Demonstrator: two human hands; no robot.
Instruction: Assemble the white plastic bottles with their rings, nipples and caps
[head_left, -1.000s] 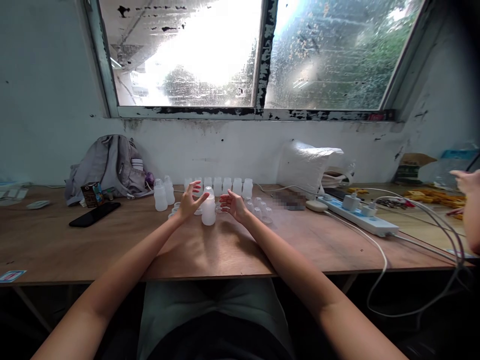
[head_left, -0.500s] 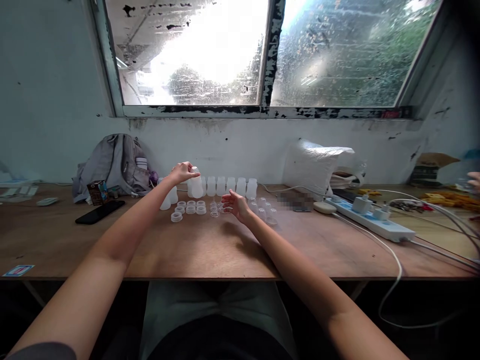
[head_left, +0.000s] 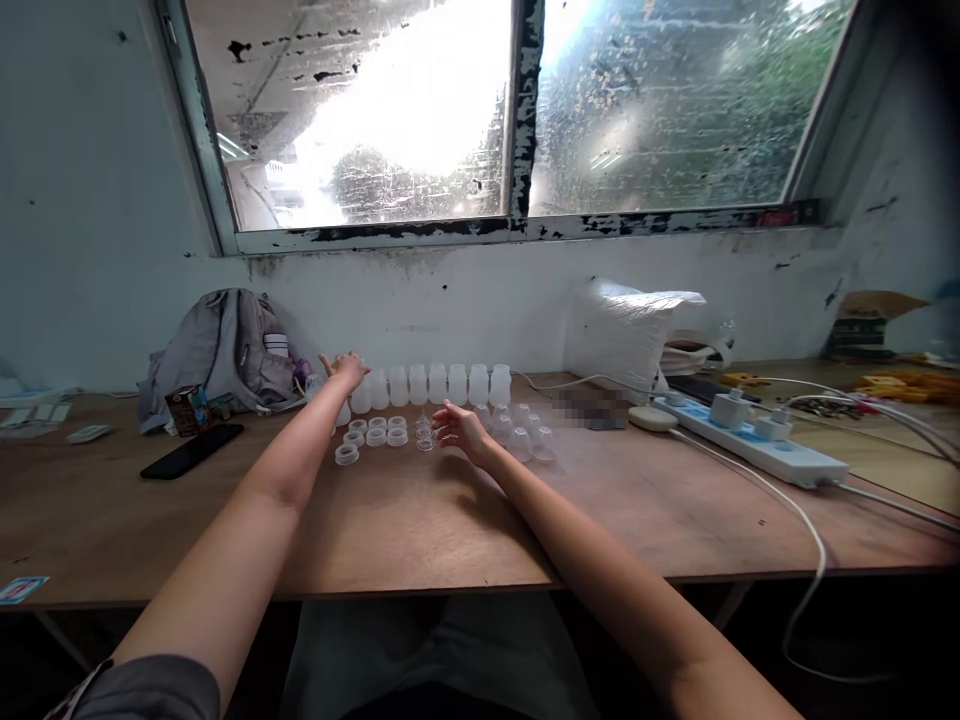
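Observation:
My left hand (head_left: 345, 370) reaches over the left end of a row of frosted bottles (head_left: 438, 385), its fingers spread and holding no bottle that I can see. Part of a bottle near my left wrist is hidden by the arm. My right hand (head_left: 463, 430) hovers low with its fingers apart and slightly curled, beside small clear teat-shaped pieces (head_left: 425, 437). White screw rings (head_left: 346, 455) lie grouped between my two arms. Clear dome caps (head_left: 520, 443) stand to the right of my right hand, partly behind it.
A grey backpack (head_left: 221, 345), a small carton (head_left: 187, 410) and a black phone (head_left: 192, 452) are at the left. On the right are a white power strip (head_left: 765, 445) with cables, a round white puck (head_left: 651, 419) and a silvery packet (head_left: 619, 330). The wooden table's (head_left: 405, 530) front edge is nearest me.
My left hand has let go of the bottle it held raised and moved left; that bottle appears to stand in the row. My right hand stays near the clear pieces. The view has shifted slightly.

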